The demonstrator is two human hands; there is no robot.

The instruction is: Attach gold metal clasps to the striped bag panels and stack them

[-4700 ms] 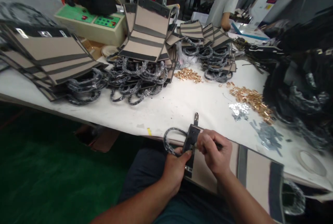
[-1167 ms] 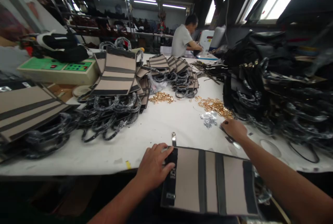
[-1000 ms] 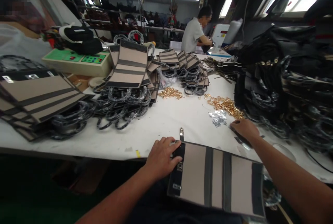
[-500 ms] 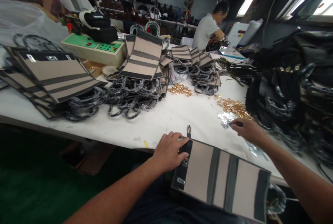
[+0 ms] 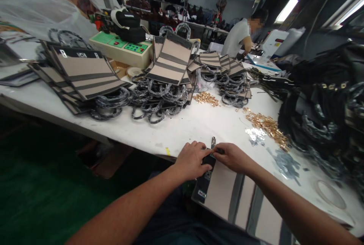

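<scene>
A beige bag panel (image 5: pixel 224 184) with dark stripes lies at the table's front edge, partly over my lap. My left hand (image 5: pixel 193 161) holds its dark top band, thumb and index finger resting on it. My right hand (image 5: pixel 231 156) is pinched at the far corner of that band, touching the left fingertips. Something small and dark shows in its grip; what it is I cannot make out. A strap tab with a metal end (image 5: pixel 213 142) sticks out beyond the corner. Metal plates sit on the band, one a silver plate (image 5: pixel 201 194) at its near end.
Silver plates (image 5: pixel 256 135) and gold fittings (image 5: pixel 267 125) lie in piles to the right, near grey pieces (image 5: pixel 286 163). Stacked panels with plastic-wrapped handles (image 5: pixel 170 59) stand at the back. Black bags (image 5: pixel 318 97) are heaped at right. A person (image 5: pixel 237 38) works beyond.
My right hand has moved left from the silver plates to the panel's corner, beside my left hand. My left hand stays on the band. The view has shifted left.
</scene>
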